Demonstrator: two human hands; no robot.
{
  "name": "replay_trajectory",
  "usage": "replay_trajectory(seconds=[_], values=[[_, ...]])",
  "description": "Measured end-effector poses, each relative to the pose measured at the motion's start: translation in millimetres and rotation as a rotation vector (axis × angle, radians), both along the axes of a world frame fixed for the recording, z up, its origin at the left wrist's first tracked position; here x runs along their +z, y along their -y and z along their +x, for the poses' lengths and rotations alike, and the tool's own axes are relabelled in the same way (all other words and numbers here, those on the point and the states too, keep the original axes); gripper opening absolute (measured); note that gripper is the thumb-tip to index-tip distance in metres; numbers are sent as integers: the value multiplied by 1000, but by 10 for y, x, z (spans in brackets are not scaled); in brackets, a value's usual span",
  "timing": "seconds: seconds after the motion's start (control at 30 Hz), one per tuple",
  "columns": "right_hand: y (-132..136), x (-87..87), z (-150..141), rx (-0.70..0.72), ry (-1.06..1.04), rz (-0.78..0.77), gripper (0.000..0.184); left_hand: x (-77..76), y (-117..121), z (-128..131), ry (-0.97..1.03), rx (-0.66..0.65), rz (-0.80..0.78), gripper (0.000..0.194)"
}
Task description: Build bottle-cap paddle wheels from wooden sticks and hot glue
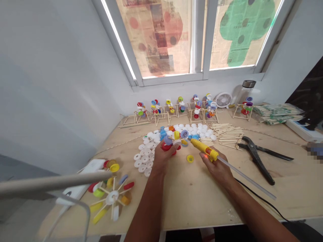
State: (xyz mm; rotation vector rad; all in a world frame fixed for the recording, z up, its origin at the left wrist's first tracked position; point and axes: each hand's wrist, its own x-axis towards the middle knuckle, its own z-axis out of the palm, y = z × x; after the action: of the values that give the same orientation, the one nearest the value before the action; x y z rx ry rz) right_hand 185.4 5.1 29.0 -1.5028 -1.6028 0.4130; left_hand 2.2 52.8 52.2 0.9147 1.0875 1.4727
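Two bare hands above a pale wooden desk [191,201], forearms angled inward from the lower edge. With left hand [163,154], thumb uppermost and fingers curled closed, grips a cap wheel [176,135] of red, yellow, white and lilac caps on sticks. Farther fingers partly hidden behind the caps. With right hand [217,164], wraps snugly round a yellow glue gun [202,146], nozzle aimed up and left, close to the wheel; contact at the tip hard to tell. Translucent glue stick [247,178] out the rear, beside the right forearm; black cord [262,201] off to lower right.

On desk between hands: one loose yellow cap [190,158]. Beyond left hand: spread of white caps [145,158], some blue among them. To the right: loose sticks [227,132], then pliers [257,164], handles spread. At left: second wheel [111,197], spokes splayed.

Along the back: row of stick-frame models [196,111], small white fan [223,99], clear bottle [246,93], bagged sticks [280,112]. Behind: white-framed window [174,79], panes papered with newsprint, red and green shapes showing. White wall [63,67] to the left.
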Motion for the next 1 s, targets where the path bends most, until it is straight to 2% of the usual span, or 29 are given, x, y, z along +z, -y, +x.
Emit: replay_trajectory(seconds=[0.47,0.77,0.87,1.0], values=[[14,25,-9,-42,75,-33,31,-21,-7,-2,9,-13,29,37],[-15,-55,42,0,44,-39,30,-185,-147,-104,83,-55,13,36],[9,8,54,37,-18,-64,30,-218,-179,-114,135,-64,23,35],[98,215,124,65,-144,-84,33,-224,-175,-101,153,-74,5,35]])
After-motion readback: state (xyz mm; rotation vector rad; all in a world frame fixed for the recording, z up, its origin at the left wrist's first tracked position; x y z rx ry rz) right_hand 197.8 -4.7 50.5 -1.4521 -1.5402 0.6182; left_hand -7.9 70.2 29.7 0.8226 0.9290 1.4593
